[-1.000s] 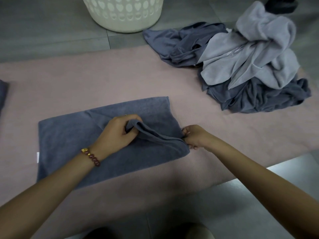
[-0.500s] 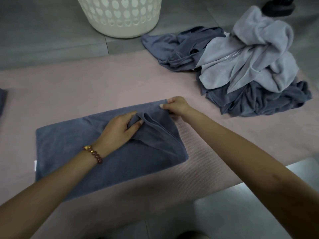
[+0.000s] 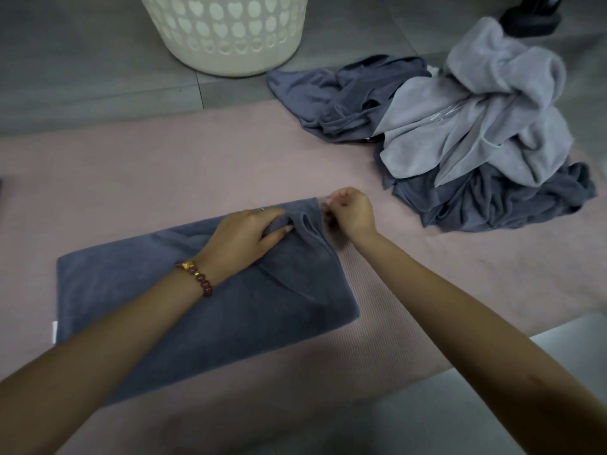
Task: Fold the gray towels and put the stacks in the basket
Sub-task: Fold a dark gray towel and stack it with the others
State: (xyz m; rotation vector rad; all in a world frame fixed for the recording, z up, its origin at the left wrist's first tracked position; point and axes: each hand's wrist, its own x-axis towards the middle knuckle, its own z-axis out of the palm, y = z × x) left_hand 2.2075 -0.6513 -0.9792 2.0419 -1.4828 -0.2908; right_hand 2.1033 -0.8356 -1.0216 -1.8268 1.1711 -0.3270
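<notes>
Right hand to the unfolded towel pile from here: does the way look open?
Probably yes. The right hand is at the far right corner of the flat towel, and only bare pink mat lies between it and the pile to its right. Whether it grips the corner is blurred.

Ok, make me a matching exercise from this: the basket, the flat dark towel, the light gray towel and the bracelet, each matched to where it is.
1. basket
2. flat dark towel
3. light gray towel
4. bracelet

A. on the left wrist
B. atop the crumpled pile
C. on the floor beyond the pink mat
D. spread on the pink mat

Pairs: 1-C, 2-D, 3-B, 4-A
</notes>
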